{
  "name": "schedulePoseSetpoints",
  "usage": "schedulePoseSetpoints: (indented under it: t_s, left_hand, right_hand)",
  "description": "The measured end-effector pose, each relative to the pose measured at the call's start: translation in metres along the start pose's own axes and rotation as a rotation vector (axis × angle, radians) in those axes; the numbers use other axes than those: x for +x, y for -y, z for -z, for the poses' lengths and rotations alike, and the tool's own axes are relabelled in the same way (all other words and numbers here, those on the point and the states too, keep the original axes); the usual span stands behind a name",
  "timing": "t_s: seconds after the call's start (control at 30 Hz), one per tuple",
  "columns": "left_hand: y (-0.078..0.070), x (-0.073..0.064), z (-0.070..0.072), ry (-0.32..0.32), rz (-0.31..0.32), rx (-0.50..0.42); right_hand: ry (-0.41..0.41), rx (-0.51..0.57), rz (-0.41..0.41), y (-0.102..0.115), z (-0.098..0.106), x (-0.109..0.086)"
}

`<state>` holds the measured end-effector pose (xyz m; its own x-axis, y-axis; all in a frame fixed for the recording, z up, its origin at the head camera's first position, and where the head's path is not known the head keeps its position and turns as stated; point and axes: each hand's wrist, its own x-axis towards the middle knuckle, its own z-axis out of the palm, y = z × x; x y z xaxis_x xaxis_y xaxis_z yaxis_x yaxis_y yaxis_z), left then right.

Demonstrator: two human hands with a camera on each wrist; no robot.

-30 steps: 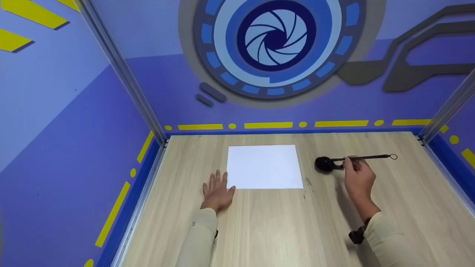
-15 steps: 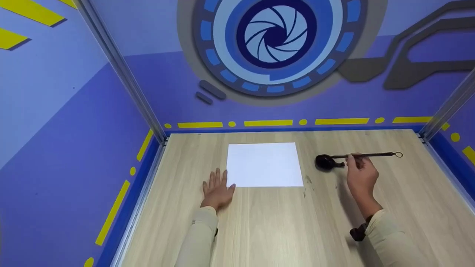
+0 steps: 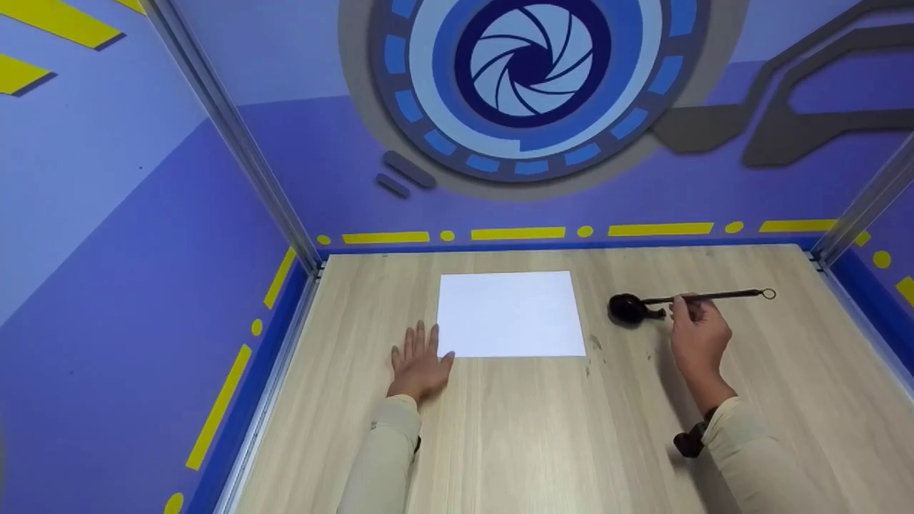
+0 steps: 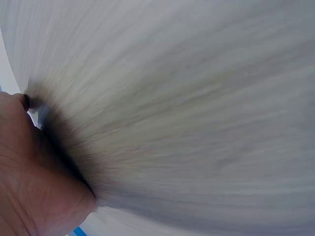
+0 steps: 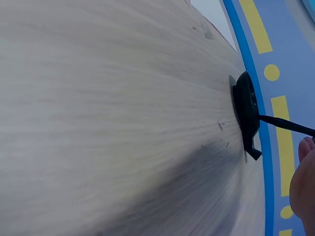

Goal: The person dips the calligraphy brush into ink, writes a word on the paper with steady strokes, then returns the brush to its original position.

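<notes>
Black brush (image 3: 735, 294) pinched in its fingers, the right hand (image 3: 702, 335) points it left to the dish (image 3: 628, 310) on the bench (image 3: 514, 428), while from afar I see the left hand (image 3: 421, 370) spread flat at the near left corner of the paper (image 3: 511, 314).

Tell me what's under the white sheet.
The white sheet lies on the wood-grain tabletop, visible around its edges. The covered patch, and anything flat beneath, cannot be seen.
</notes>
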<state>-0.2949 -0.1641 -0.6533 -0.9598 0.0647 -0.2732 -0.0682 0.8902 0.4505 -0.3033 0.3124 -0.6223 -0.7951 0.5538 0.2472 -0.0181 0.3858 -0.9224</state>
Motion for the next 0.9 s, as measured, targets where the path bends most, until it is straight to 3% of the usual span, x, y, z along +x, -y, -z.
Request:
schedulePoseSetpoints:
  t_s: [0.9]
  left_hand:
    - [0.0013,0.0028,-0.0015,-0.003,-0.003,0.024]
  right_hand:
    - [-0.006,-0.040,0.037,-0.0010,-0.0002,0.0004]
